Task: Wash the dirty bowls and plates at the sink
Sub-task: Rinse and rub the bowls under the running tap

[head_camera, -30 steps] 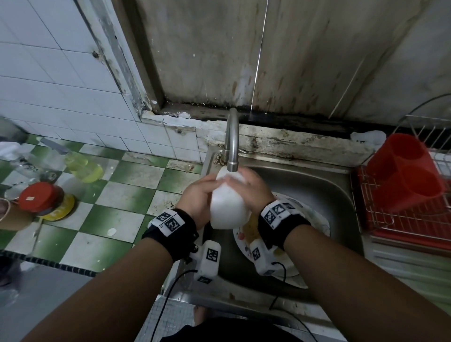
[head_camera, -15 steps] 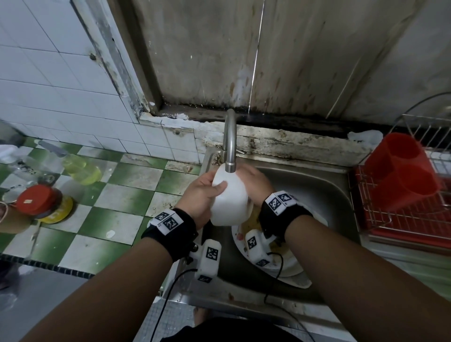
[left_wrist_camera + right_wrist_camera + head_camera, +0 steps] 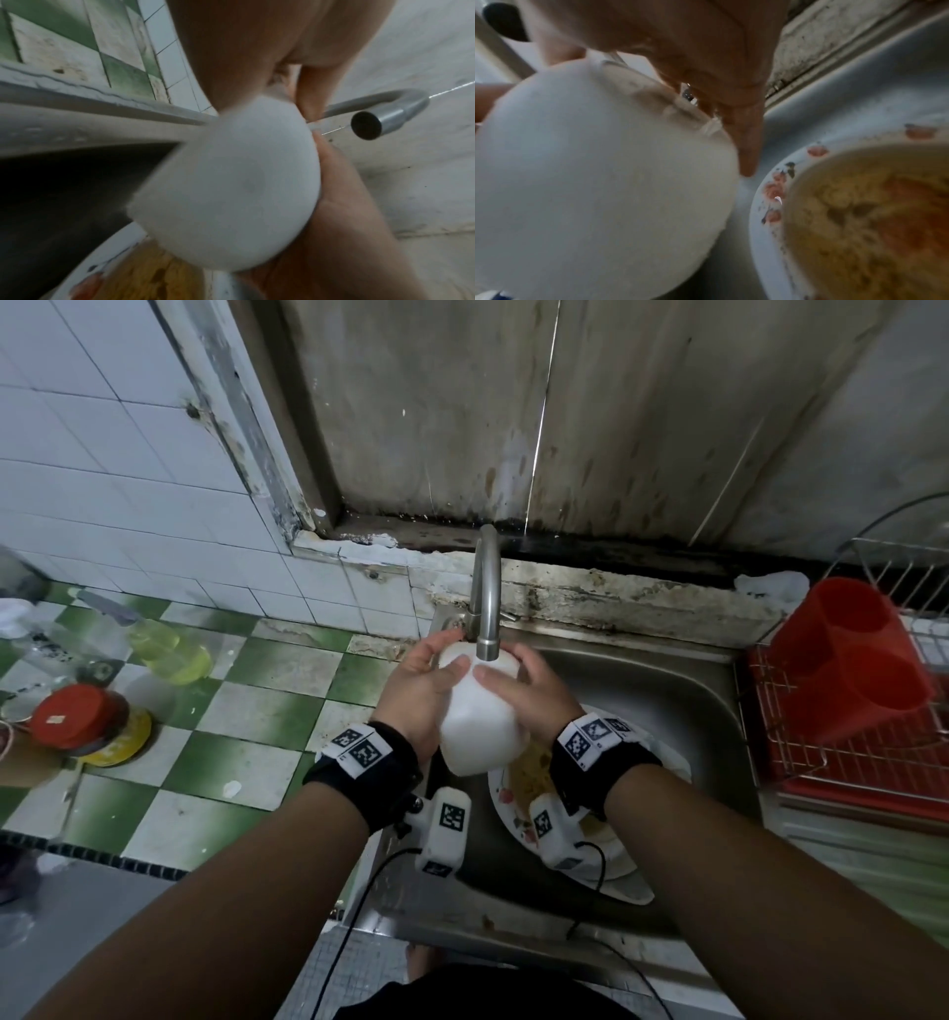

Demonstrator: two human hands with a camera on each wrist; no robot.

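A white bowl point(image 3: 480, 716) is held tipped on its side just under the tap spout point(image 3: 487, 649), above the steel sink point(image 3: 667, 706). My left hand point(image 3: 426, 683) grips its left side with the thumb across the outside. My right hand point(image 3: 529, 693) holds the right side, thumb on the outer wall. The bowl's rounded outside point(image 3: 231, 182) fills the left wrist view, and it point(image 3: 598, 168) also dominates the right wrist view. Below lies a dirty flowered plate point(image 3: 506, 801) smeared with yellow-orange food point(image 3: 875, 219). No water stream shows at the spout point(image 3: 366, 125).
A red cutlery holder point(image 3: 852, 660) stands in a wire drying rack point(image 3: 847, 762) right of the sink. On the green-and-white tiled counter point(image 3: 267, 711) at left are a yellow liquid bottle point(image 3: 164, 649) and a red-lidded jar point(image 3: 77, 716).
Both hands have turned and shifted the bowl slightly under the spout; the thumbs have slid across its outside, and the head view has dropped a little.
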